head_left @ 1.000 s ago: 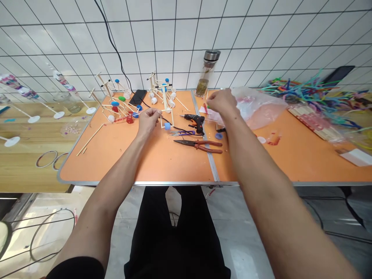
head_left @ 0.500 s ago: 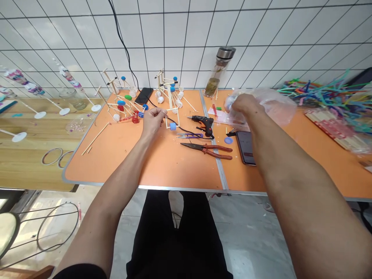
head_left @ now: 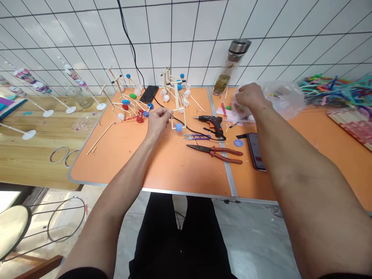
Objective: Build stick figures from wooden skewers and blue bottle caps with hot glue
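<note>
The left hand point(head_left: 159, 120) pinches a small stick frame point(head_left: 185, 121) near a glue gun point(head_left: 213, 122); the right hand point(head_left: 250, 97) is at a plastic bag point(head_left: 286, 100), its grip hidden. Showing one blue piece point(head_left: 178, 127), the frame looks unfinished against many-capped stick models point(head_left: 126, 102) on the orange table point(head_left: 165, 166).

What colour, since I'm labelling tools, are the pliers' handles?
Handles: reddish brown, seen in the head view.

Clear bottle point(head_left: 231, 68) (silver-capped) near tiled wall point(head_left: 183, 27), dark phone point(head_left: 149, 94), round seat point(head_left: 13, 228).
</note>
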A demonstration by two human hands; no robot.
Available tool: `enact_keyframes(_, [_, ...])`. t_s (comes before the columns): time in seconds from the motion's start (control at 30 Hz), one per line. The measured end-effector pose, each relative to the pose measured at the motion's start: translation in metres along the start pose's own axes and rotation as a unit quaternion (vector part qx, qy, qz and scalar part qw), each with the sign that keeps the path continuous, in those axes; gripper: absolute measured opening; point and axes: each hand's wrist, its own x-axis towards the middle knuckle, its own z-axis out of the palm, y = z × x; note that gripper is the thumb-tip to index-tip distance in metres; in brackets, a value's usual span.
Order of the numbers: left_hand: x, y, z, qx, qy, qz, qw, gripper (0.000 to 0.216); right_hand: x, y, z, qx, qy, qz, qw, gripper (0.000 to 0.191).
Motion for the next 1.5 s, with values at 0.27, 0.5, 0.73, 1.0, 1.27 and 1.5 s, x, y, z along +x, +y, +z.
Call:
enact_keyframes(0.27, [-0.002,0.005,0.004,-0.006,-0.001,-0.008,1.0,0.026,-0.064,-0.051,-0.043,0.035,0.036,0.008,0.999,0.043])
enact_keyframes(0.5, [-0.003,0.007,0.004,-0.011,-0.008,-0.007,1.0,0.025,-0.141,-0.114,-0.012,0.47,-0.053,-0.125,0.872,0.012])
enact_keyframes(0.73, [-0.002,0.008,0.005,-0.002,0.001,-0.014,1.0,0.024,-0.157,-0.134,0.023,0.549,-0.046,-0.114,0.827,0.028])
enact_keyframes(1.0, [-0.004,0.011,0.008,0.002,-0.016,-0.014,1.0,0.026,-0.162,-0.134,0.024,0.577,-0.046,-0.119,0.807,0.026])
enact_keyframes(1.27, [-0.005,0.011,0.01,0.015,-0.014,-0.006,1.0,0.025,-0.162,-0.133,0.029,0.577,-0.033,-0.134,0.805,0.026])
enact_keyframes(1.5, [-0.007,0.012,0.011,0.004,-0.022,-0.002,1.0,0.026,-0.162,-0.132,0.032,0.604,-0.048,-0.133,0.784,0.029])
